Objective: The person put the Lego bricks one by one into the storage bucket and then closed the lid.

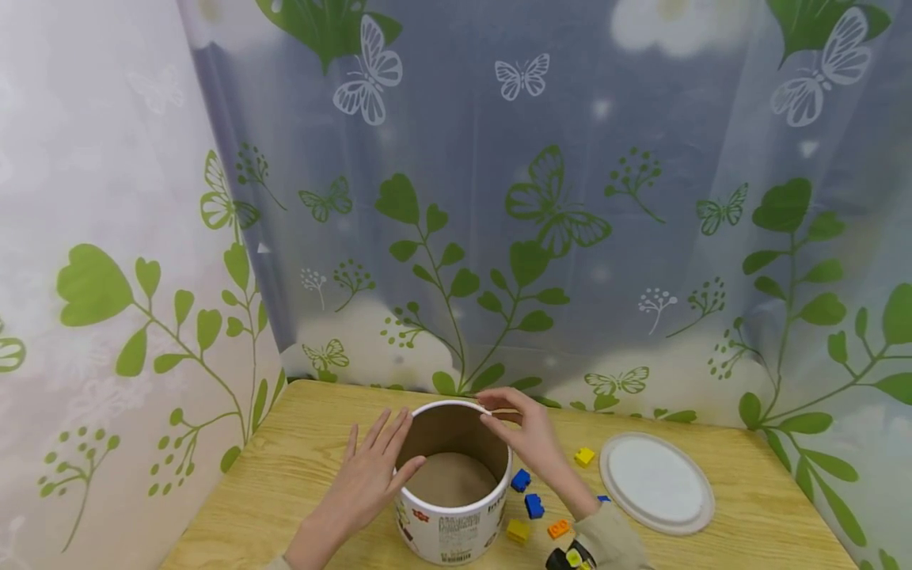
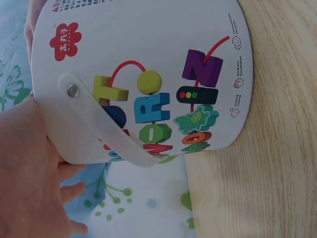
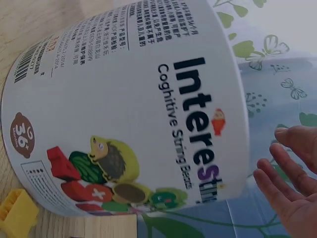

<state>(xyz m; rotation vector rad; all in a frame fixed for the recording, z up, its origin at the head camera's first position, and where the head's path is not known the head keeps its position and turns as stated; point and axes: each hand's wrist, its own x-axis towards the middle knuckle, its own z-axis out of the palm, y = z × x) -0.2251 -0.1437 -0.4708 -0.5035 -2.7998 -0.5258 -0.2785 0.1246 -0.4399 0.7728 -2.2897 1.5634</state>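
A white cardboard bucket (image 1: 427, 526) with printed toy pictures stands upright, its open top showing a bare brown inside. My left hand (image 1: 366, 475) is at the bucket's left rim, fingers straight and spread, the thumb reaching over the opening. In the left wrist view that hand (image 2: 29, 173) lies along the rim, near the white plastic handle (image 2: 106, 124). Over the right far rim hovers my right hand (image 1: 530, 435), its fingers loosely bent. The right wrist view has this hand (image 3: 294, 183) just off the rim, with nothing held.
Right of the bucket lie blue bricks (image 1: 533, 506), an orange brick (image 1: 559, 529), a near yellow brick (image 1: 518, 531) and a farther yellow brick (image 1: 584, 457). A round white lid (image 1: 657, 483) rests on the wooden table (image 1: 321, 419) farther right. Behind hangs a patterned curtain (image 1: 456, 119).
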